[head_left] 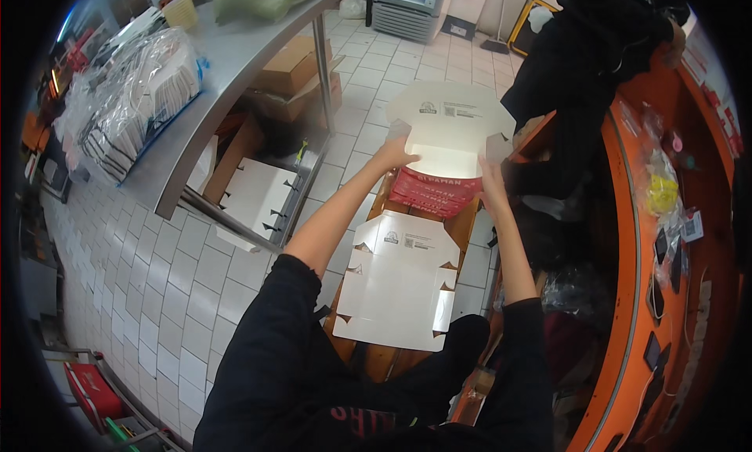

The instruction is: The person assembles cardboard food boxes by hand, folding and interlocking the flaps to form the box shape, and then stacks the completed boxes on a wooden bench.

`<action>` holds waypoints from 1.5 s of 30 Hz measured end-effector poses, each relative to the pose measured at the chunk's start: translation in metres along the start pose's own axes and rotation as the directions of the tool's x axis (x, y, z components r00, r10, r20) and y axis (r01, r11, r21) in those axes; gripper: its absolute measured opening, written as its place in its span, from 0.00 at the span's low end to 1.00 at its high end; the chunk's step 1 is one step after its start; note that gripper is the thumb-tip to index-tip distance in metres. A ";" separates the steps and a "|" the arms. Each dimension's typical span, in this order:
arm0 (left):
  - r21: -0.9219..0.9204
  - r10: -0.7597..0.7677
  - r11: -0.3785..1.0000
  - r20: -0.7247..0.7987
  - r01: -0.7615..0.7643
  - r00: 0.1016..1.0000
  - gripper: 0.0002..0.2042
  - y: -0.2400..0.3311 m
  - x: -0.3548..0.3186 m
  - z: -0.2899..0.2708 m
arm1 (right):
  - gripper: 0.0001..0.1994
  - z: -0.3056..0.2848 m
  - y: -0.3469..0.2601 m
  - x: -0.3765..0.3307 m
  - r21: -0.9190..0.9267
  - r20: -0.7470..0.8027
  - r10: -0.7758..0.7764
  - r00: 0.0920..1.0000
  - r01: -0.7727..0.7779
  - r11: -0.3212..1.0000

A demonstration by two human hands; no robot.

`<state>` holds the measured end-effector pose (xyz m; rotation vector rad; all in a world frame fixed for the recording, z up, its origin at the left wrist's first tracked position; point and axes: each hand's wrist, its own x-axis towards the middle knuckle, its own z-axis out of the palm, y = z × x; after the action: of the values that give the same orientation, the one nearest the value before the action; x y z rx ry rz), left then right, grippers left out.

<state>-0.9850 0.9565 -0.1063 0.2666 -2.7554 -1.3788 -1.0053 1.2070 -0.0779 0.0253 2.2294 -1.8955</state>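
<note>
A cardboard box (pixel 445 164), white inside and red outside with its lid flap raised, sits on a stack of similar red boxes (pixel 435 195). My left hand (pixel 394 154) grips its left front corner, the thumb over the wall. At the right front corner my right hand (pixel 492 187) is closed on the side wall, its fingers partly hidden behind the board. Closer to me, a flat unfolded box blank (pixel 399 283), white with notched edges, lies on the wooden bench (pixel 468 219) between my legs.
On the left stands a steel table (pixel 205 127) with plastic-wrapped white packs (pixel 149 99) on top. Brown cartons (pixel 290 66) and another flat blank (pixel 258 197) are on its lower shelf. An orange counter (pixel 627 295) runs along the right. A person in black (pixel 587 52) is at the upper right.
</note>
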 end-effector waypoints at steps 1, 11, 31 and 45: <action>0.217 0.194 0.955 0.058 -0.202 0.979 0.20 0.003 0.006 -0.001 | 0.31 -0.001 -0.009 -0.007 0.048 -0.002 0.004 1.000 -0.004 0.999; 0.149 0.118 0.981 0.036 -0.123 0.992 0.18 -0.010 0.023 0.008 | 0.20 -0.019 0.022 0.004 -0.068 0.074 -0.084 0.994 0.089 0.994; 0.084 0.144 0.985 0.071 -0.150 0.987 0.26 -0.016 0.021 0.006 | 0.17 -0.014 0.001 0.043 -0.002 0.080 0.040 0.996 -0.040 0.999; 0.376 0.258 0.885 0.098 -0.275 0.961 0.29 0.024 0.016 0.022 | 0.14 0.023 0.033 0.071 -0.802 -0.231 -0.163 0.959 -0.092 0.591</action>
<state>-1.0069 0.9849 -0.1013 -0.1335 -2.9408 -0.7806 -1.0658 1.1813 -0.1258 0.1107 3.1008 -0.7191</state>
